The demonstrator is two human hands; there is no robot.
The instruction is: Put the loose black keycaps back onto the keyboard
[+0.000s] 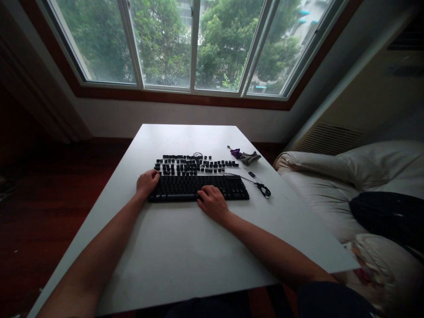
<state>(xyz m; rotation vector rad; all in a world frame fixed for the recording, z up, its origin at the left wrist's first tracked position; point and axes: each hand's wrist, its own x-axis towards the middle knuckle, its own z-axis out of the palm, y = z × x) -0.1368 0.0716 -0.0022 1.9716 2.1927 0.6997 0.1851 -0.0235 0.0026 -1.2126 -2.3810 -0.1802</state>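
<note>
One black computer keyboard (179,189) lies on the white bench (172,247), loose keycaps (185,168) just beyond. The left hand (147,182) is at its left end, the right hand (213,203) over its front edge; either grip's hold, I cannot tell.

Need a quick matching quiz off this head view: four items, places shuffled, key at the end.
Items
1. Loose keys
2. Cable
3. Left hand
4. Right hand

Places
A. At the left end of the keyboard
B. At the keyboard's near edge, right of its middle
C. In rough rows just beyond the keyboard
D. Bundled, off to the right of the keyboard

Pairs: 1-C, 2-D, 3-A, 4-B
</note>
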